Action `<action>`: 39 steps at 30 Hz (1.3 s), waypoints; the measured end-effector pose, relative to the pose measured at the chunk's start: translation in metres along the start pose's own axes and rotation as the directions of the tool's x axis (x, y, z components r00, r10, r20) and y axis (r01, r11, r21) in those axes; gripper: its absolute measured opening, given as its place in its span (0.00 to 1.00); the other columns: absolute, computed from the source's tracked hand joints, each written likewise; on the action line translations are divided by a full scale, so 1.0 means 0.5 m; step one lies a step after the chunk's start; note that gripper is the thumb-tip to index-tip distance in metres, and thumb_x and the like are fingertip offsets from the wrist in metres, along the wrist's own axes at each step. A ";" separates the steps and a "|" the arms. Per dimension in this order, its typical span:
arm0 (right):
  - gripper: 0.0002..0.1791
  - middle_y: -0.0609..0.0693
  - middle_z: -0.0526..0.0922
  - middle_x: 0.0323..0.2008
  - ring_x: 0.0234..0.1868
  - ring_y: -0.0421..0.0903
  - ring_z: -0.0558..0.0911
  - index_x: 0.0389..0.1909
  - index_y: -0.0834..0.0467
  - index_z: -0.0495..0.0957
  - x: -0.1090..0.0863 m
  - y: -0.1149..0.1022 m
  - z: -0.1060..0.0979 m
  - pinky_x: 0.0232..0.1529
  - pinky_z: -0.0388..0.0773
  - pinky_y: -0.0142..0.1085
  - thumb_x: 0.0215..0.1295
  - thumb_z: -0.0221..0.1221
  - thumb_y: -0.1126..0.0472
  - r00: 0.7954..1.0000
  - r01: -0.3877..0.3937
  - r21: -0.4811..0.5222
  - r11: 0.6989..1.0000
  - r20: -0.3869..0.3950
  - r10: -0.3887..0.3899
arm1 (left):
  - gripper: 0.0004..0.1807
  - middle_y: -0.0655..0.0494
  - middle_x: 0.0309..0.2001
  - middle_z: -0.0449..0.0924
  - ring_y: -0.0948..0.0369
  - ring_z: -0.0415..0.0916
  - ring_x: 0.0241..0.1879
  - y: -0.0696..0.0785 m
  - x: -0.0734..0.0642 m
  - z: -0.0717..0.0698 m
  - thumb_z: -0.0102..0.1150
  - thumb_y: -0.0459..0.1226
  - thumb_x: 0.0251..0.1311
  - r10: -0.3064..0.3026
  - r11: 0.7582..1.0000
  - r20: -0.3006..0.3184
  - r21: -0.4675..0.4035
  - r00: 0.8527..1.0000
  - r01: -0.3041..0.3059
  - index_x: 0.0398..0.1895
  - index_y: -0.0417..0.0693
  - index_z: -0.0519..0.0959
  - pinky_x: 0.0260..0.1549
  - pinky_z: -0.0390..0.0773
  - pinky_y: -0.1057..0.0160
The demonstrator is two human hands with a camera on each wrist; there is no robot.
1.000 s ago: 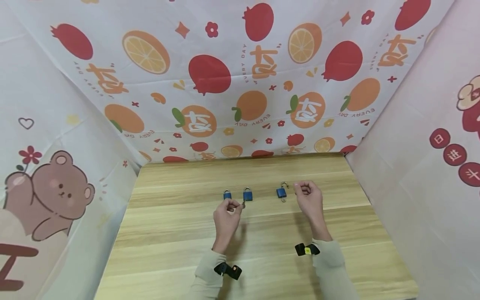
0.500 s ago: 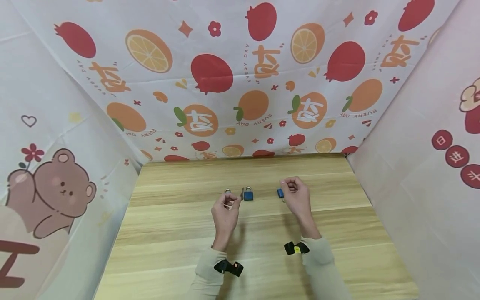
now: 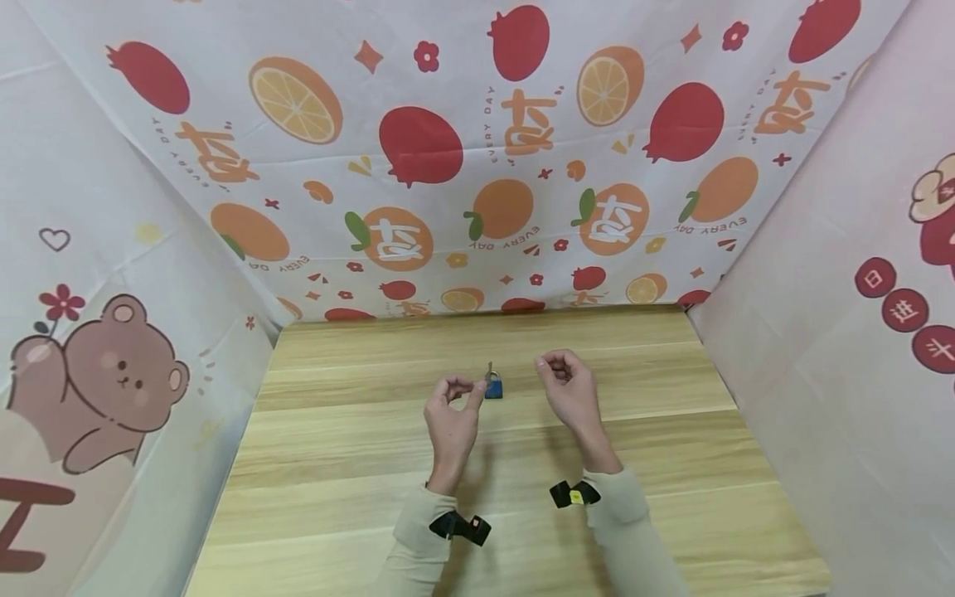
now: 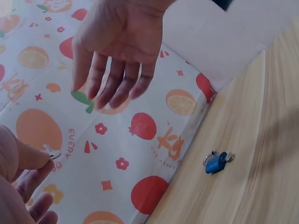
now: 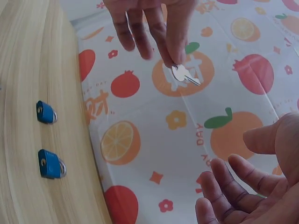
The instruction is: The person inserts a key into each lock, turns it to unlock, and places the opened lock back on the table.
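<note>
A small silver key (image 5: 185, 76) is pinched between the thumb and index finger of my left hand (image 3: 453, 423), blade pointing away. Just beyond it, a blue padlock (image 3: 493, 389) lies on the table with its shackle toward the back. My right hand (image 3: 573, 394) is raised to the right of the key, fingers loosely bent and holding nothing. Below that hand lies another blue padlock (image 4: 216, 164), shackle swung out and a metal piece at its keyhole end; the hand hides it in the head view. In the right wrist view, two padlocks (image 5: 50, 164) show keyholes.
The wooden table (image 3: 336, 497) reaches back to a fruit-print cloth (image 3: 448, 249). Pale cloth walls stand at the left (image 3: 134, 249) and right (image 3: 821, 348) sides. Black straps with small devices (image 3: 460, 527) sit on both sleeves.
My right hand has moved left, passing over the padlock with the open shackle and covering it. The left hand has lifted and turned the key from pointing low to pointing up.
</note>
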State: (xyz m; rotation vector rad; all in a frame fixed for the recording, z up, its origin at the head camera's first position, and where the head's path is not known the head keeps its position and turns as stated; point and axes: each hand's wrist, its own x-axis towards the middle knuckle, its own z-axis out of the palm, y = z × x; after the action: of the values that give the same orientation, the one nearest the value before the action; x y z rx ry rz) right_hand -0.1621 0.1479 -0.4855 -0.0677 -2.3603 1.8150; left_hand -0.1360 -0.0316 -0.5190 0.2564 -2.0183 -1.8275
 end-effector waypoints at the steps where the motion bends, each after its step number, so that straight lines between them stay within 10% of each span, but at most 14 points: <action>1: 0.09 0.59 0.85 0.38 0.36 0.42 0.79 0.41 0.62 0.82 -0.001 -0.001 0.002 0.39 0.76 0.26 0.70 0.63 0.59 1.000 0.000 0.003 1.000 0.008 0.000 | 0.10 0.45 0.33 0.89 0.59 0.82 0.38 0.002 0.000 0.001 0.73 0.34 0.57 -0.002 1.000 0.001 -0.014 1.000 0.002 0.35 0.40 0.80 0.54 0.75 0.49; 39: 0.09 0.56 0.87 0.43 0.43 0.44 0.83 0.44 0.58 0.85 -0.012 -0.010 0.040 0.45 0.80 0.37 0.72 0.61 0.57 0.980 0.056 -0.025 0.998 0.192 -0.050 | 0.16 0.36 0.34 0.88 0.38 0.82 0.50 0.022 -0.004 0.016 0.73 0.32 0.57 0.028 0.988 0.061 -0.152 0.998 -0.018 0.44 0.34 0.79 0.71 0.57 0.41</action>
State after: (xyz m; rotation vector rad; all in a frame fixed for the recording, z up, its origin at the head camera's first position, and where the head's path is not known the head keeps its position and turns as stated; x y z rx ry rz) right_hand -0.1589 0.1265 -0.4863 0.1723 -2.4910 1.8357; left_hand -0.1361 -0.0218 -0.5088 0.1326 -1.9027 -1.9856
